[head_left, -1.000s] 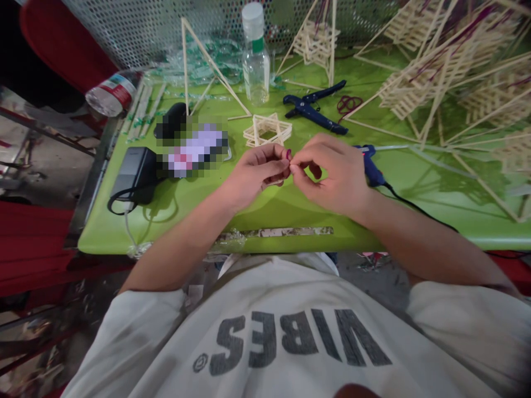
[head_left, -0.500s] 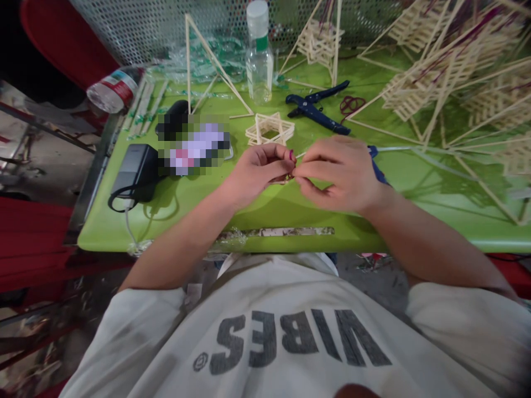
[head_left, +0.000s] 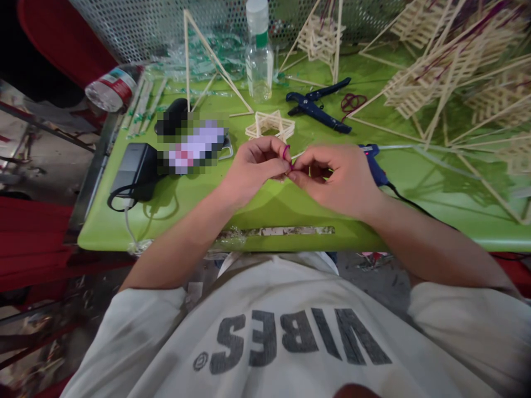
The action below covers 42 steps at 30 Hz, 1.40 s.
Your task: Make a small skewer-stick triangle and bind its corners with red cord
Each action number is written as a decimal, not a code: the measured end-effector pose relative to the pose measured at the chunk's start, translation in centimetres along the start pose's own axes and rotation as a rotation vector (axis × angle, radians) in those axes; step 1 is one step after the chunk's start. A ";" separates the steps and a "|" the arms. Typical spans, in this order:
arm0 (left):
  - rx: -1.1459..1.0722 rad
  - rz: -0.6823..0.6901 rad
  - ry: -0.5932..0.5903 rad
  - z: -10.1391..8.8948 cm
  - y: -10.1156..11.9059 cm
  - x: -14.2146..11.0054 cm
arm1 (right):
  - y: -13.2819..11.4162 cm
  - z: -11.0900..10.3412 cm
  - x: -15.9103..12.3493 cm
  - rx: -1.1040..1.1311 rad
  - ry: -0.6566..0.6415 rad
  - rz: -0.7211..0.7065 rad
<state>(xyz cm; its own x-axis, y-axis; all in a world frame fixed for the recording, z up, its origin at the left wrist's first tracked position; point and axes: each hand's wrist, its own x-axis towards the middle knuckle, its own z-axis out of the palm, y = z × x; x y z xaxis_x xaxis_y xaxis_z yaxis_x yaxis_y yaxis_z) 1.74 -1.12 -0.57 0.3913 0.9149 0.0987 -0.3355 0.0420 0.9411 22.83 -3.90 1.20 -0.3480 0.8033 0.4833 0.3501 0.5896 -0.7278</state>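
Note:
My left hand [head_left: 253, 168] and my right hand [head_left: 332, 177] meet fingertip to fingertip above the green table [head_left: 265, 210]. Both are closed in a pinch on a small magenta thread loop [head_left: 287, 156] and a thin wooden stick [head_left: 299, 155] that pokes out between them. How the thread sits on the stick is hidden by my fingers. A star built from sticks [head_left: 270, 125] lies just behind my hands.
A blue glue gun [head_left: 373, 166] with a black cord lies by my right wrist. Blue cutters [head_left: 317, 105], a clear bottle [head_left: 259, 55], a stick pyramid [head_left: 207, 61] and several stick frames [head_left: 456, 77] stand farther back. A black adapter [head_left: 135, 171] lies left.
My right hand's fingers curled and turned at the pinch, then opened a little, while my left hand kept its hold and rose slightly. The thread loop now shows more.

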 end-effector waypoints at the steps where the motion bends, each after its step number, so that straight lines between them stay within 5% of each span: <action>1: -0.001 0.008 -0.003 0.0 0.0 0.0 | 0.0 0.0 0.0 0.030 -0.015 0.025; 11: 0.033 0.055 -0.053 0.2 0.0 -0.3 | 1.0 -0.8 0.7 0.223 -0.112 0.157; 27: 0.138 0.106 -0.109 0.0 0.1 -0.4 | 1.6 -1.0 1.0 0.234 -0.071 0.139; 42: 0.111 0.265 -0.115 -0.6 -1.0 0.3 | -0.3 -1.1 0.9 0.248 -0.059 0.181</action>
<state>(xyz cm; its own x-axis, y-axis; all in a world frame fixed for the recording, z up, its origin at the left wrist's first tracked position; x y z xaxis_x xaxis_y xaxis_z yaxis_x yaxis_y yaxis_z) 1.63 -0.60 -1.65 0.3992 0.8366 0.3752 -0.3454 -0.2418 0.9068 23.40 -3.23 2.39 -0.3517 0.8828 0.3114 0.1909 0.3933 -0.8994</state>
